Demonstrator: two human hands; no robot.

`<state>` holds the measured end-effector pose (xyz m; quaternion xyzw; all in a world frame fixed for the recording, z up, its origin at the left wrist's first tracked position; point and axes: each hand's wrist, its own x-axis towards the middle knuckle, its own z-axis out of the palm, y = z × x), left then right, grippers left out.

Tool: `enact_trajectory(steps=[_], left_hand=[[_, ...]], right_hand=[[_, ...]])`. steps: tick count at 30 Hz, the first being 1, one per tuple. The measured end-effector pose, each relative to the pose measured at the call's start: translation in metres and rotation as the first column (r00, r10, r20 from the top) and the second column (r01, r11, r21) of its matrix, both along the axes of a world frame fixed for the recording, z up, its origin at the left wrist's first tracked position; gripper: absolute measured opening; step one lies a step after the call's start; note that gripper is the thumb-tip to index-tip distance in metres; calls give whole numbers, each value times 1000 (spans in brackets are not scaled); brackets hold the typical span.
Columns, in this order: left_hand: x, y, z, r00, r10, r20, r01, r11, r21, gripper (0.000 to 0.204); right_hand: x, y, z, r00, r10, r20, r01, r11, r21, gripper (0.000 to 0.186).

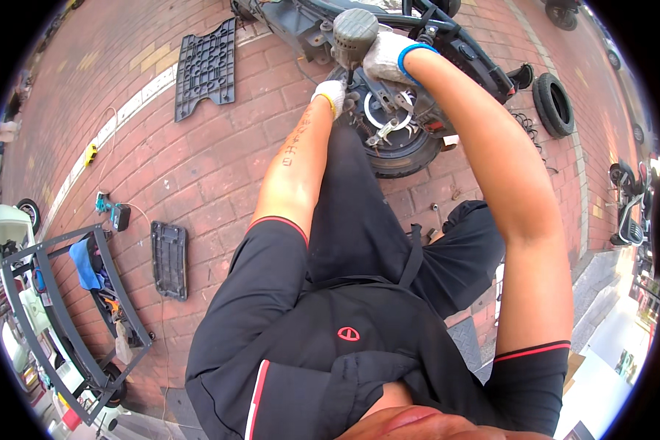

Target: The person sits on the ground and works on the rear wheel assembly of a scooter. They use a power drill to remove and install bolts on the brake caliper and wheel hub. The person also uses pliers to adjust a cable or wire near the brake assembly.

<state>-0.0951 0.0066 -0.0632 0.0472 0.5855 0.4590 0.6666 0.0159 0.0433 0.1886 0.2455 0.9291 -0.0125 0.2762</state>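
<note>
My right hand [387, 57], in a white knit glove with a blue cuff, is closed around a grey power tool [356, 35] shaped like an impact wrench. The tool's round end faces up and its narrow end points down at a partly stripped scooter [396, 103]. My left hand [330, 95], gloved in white with a yellow cuff, is beside the tool's lower tip. Its fingers look closed, but what they hold is hidden. Below both hands are a light metal ring [378, 110] and the scooter's black wheel [403, 161].
A loose tyre [554, 105] lies at the right. Black plastic panels, a large one [207, 72] and a small one [170, 260], are on the brick paving. At left are a teal cordless tool [114, 210], a cord and a metal-frame cart [99, 293]. Small parts [435, 207] lie near my knee.
</note>
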Motion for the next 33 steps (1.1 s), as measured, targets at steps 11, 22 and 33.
enact_trajectory(steps=[11, 22, 33], left_hand=[[3, 2, -6, 1000, 4, -3, -4, 1000, -15, 34], [0, 0, -10, 995, 86, 46, -86, 996, 9, 34], [1, 0, -11, 995, 66, 74, -68, 997, 25, 35]], right_hand=[[-7, 12, -11, 980, -196, 31, 198, 977, -79, 14], [10, 0, 5, 890, -427, -162, 374, 885, -277, 10], [33, -41, 36, 489, -822, -291, 551, 550, -628, 6]])
